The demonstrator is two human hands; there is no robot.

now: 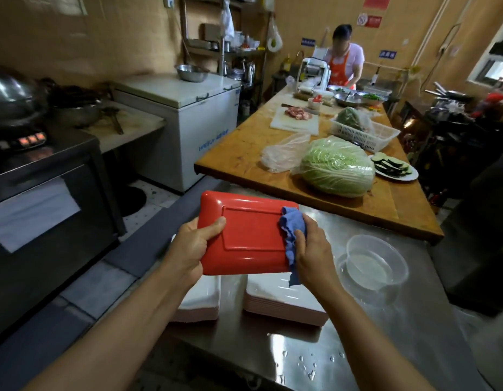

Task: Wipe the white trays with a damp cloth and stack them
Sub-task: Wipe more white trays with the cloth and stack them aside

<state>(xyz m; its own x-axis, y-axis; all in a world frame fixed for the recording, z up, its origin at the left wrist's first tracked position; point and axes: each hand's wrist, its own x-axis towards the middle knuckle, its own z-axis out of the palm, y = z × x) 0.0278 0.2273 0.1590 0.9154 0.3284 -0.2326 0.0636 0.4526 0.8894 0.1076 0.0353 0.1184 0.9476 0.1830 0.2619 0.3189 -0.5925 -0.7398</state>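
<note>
Your left hand (192, 244) grips the red-backed rectangular plastic tray (248, 232), underside up, above the steel counter (385, 328); your right hand (312, 249) presses the crumpled blue cloth (292, 232) on its right edge. Two stacks of trays (284, 303) wait below; stacking is unfinished.

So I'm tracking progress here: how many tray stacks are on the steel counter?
2. One stack sits under the left hand's forearm, the other stack beside it, below the right hand. A red-backed tray is held above them; both stacks are partly hidden.
</note>
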